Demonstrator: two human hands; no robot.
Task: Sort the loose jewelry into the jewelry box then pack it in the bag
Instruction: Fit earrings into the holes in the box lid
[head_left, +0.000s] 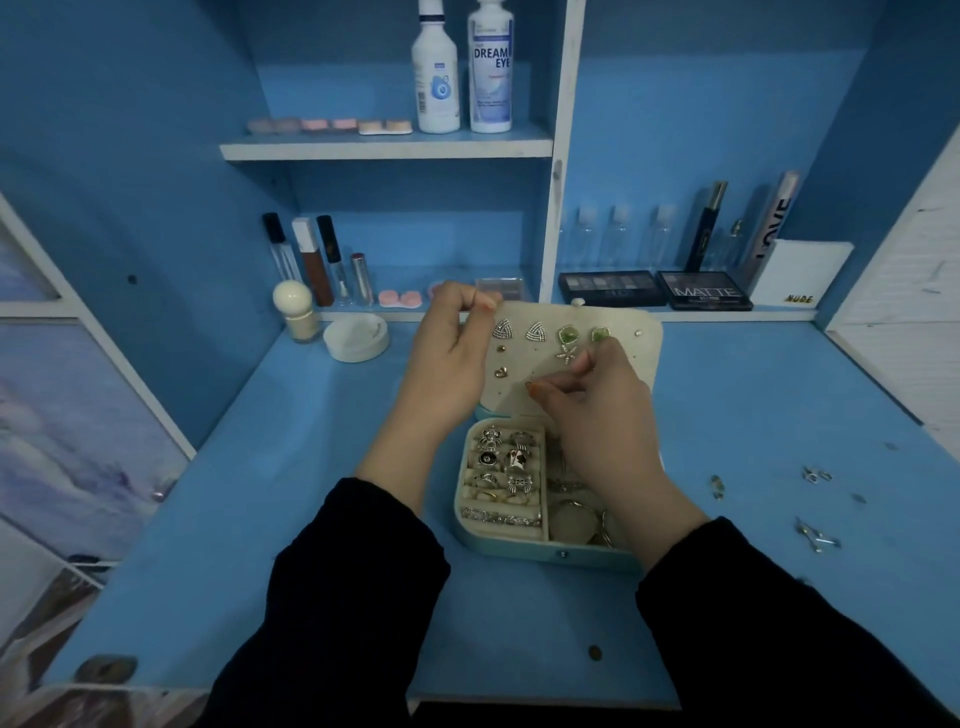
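The pale blue, cream-lined jewelry box (470, 538) sits open on the blue desk (260, 493), rings filling its left compartments; the left hand (452, 343) pinches the upper left corner of the box's raised cream lid panel (641, 338) (studded with earrings). The right hand (597, 400) hovers before that panel, thumb and fingertips drawn together; whether they hold anything is unclear; small silver loose pieces (816, 535) lie well to the box's right.

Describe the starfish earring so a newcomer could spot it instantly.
Find the open jewelry box at the desk's centre; its raised lid holds a cream earring panel. The starfish earring sits just below the green square studs, the only star-shaped piece there.
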